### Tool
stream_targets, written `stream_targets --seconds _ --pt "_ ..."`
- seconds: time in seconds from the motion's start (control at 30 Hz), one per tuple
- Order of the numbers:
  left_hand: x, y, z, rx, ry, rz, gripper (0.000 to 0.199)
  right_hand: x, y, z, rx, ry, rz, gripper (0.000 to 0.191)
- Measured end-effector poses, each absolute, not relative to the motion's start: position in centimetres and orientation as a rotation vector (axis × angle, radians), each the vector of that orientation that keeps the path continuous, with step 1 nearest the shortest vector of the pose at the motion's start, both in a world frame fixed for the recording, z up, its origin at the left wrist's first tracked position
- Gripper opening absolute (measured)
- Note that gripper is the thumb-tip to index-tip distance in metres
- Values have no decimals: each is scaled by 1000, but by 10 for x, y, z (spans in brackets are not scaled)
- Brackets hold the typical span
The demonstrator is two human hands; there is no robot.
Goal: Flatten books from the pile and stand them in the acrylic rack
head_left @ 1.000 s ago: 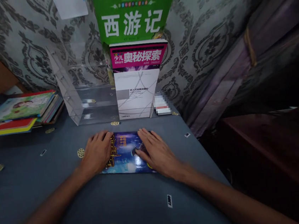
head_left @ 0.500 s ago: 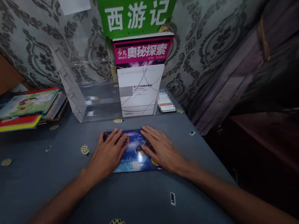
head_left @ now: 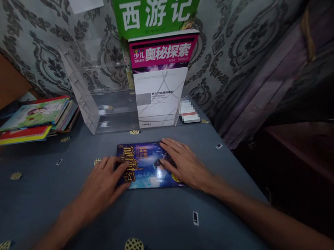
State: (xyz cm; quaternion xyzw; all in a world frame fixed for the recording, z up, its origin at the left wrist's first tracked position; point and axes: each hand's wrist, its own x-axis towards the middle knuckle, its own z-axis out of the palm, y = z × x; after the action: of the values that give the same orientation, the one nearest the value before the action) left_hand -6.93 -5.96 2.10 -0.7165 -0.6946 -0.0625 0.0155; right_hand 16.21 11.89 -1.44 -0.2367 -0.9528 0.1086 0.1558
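Observation:
A blue and purple paperback book (head_left: 151,178) with gold lettering lies flat on the table, turned sideways to me. My left hand (head_left: 107,177) is over the book's left end, its fingers apart and slightly bent, with fingertips touching the cover near the gold title. My right hand (head_left: 186,164) rests spread on the right end, fingers stretched over the cover and covering part of its picture. Neither hand lifts the book.
Behind the book stands a clear acrylic rack (head_left: 89,109) with a white and magenta book (head_left: 164,97) and a green book (head_left: 157,10) upright. A stack of books (head_left: 34,115) lies at left. The blue tablecloth (head_left: 164,216) ends at right.
My left hand has slid left across the cover, uncovering the gold title. My right hand stays on the right end. The view has shifted slightly.

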Motion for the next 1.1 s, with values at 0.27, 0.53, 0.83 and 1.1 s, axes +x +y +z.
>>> stream_targets --seconds 0.27,0.53,0.83,1.1 --pt "-71 -83 19 -2233 -2252 85 47 160 110 6 -798 -2773 175 44" --pt "-85 -51 44 -2038 -2436 237 60 161 62 10 -536 -2713 713 34" --pt "-63 -32 30 -1936 -2357 125 43 154 40 8 -161 -2682 826 29" --pt "-41 -85 -19 -1937 -2196 -210 58 155 61 -4 -226 -2556 722 23"
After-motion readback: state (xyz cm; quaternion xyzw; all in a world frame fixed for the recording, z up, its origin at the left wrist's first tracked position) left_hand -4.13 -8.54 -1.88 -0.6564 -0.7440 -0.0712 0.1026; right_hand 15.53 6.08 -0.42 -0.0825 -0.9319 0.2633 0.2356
